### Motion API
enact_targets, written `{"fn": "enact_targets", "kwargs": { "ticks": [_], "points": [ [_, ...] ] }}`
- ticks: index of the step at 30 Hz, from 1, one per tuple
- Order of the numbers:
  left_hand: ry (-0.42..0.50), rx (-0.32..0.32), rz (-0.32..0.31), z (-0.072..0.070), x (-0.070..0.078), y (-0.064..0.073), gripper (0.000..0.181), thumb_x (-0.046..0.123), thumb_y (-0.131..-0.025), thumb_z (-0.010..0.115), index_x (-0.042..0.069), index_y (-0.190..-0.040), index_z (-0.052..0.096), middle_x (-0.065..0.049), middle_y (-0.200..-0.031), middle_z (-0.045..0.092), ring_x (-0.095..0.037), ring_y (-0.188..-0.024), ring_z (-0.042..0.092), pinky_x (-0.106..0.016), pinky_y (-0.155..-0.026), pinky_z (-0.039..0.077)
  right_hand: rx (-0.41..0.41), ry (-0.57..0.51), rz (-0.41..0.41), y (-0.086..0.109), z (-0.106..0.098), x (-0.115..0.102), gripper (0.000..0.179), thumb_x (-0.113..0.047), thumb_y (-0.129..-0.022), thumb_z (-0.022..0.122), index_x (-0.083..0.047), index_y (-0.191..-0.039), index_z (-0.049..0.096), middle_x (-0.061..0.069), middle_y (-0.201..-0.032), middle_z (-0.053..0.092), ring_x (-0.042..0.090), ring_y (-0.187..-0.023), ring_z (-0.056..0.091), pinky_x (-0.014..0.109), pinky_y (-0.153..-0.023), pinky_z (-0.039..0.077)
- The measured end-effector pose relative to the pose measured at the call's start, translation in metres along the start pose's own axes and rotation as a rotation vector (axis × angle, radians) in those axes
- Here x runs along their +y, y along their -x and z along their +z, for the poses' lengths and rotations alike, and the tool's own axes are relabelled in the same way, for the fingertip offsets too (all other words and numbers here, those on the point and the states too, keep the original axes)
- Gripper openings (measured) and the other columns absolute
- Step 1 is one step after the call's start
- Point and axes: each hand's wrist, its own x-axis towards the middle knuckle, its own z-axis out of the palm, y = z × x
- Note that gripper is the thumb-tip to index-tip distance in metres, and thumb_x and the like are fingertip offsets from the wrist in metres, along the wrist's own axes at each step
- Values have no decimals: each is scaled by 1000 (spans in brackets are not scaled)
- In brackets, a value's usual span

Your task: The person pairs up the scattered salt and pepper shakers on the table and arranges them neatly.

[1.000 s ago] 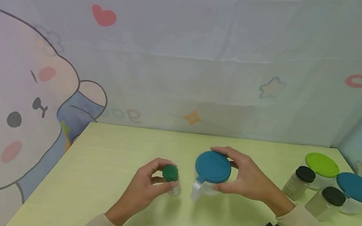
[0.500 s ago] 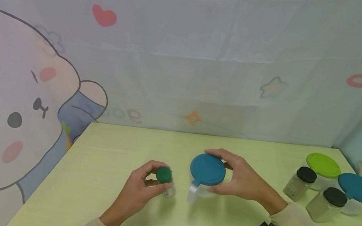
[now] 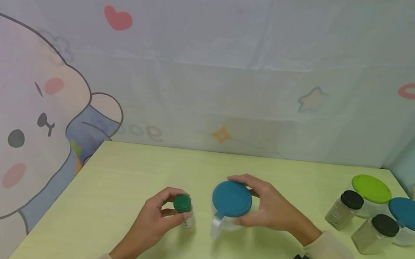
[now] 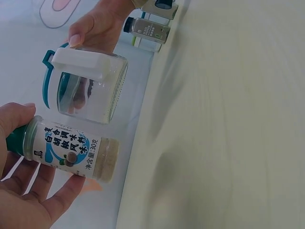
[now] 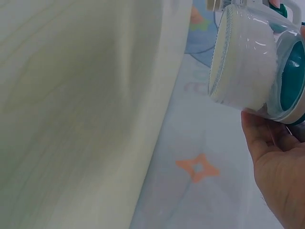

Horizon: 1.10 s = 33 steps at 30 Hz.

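Observation:
My left hand (image 3: 152, 222) holds a small seasoning bottle (image 4: 71, 150) by its upper part, thumb on one side and fingers on the other. The bottle has a green cap (image 3: 182, 203), a printed white label and pale powder at its base. To its right, my right hand (image 3: 274, 209) grips a clear seasoning jar (image 5: 248, 57) with a blue lid (image 3: 232, 199) and a white handle (image 4: 81, 63) pointing towards me. Both containers are upright and slightly above the table, apart from each other. Some right fingers are hidden behind the jar.
On the right of the pale table (image 3: 138, 164) stand two black-capped jars (image 3: 344, 210), a green-lidded container (image 3: 371, 189) and another blue-lidded one (image 3: 412, 216). A printed cloth (image 3: 210, 58) hangs along the back edge.
Both hands have shifted left and a little towards me, carrying the bottle and the jar with them. The grips look the same. The containers on the right have stayed put.

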Motion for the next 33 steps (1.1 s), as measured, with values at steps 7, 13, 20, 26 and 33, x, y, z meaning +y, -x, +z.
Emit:
{"fn": "enact_targets", "kwargs": {
  "ticks": [7,13,20,26,33],
  "points": [
    [4,11,2,-2,-5,2,38,10,-88,80,8,-122,64,-7,-115,65,-20,-106,61,-29,-85,60,-33,-8,-27,-5,7,4,82,-30,-76,91,-24,-146,50,-4,-139,57,20,-128,55,46,-102,52],
    [-2,26,-15,-3,-9,4,38,8,-87,80,6,-122,64,-7,-115,65,-19,-106,61,-28,-85,60,-48,-12,-29,-11,13,4,83,-30,-75,92,-26,-146,50,-7,-137,58,18,-127,55,45,-103,52],
    [0,21,-46,-4,-10,7,38,7,-88,80,7,-122,63,-6,-118,64,-21,-108,62,-30,-86,60,-75,-8,-6,-15,19,0,82,-32,-76,91,-29,-147,49,-8,-138,57,18,-128,54,44,-104,51],
    [-3,33,-73,-6,-11,10,39,8,-88,80,5,-123,63,-7,-120,64,-21,-110,62,-30,-86,60,-85,10,-18,-20,22,-2,82,-34,-76,90,-28,-147,48,-8,-139,56,17,-129,54,43,-105,51],
    [-17,67,-109,-9,-13,13,38,7,-87,80,8,-121,64,-6,-118,65,-22,-107,63,-29,-82,61,-102,4,-20,-25,25,0,81,-36,-77,90,-28,-147,48,-9,-138,56,17,-129,54,43,-106,50]
  ]
}}
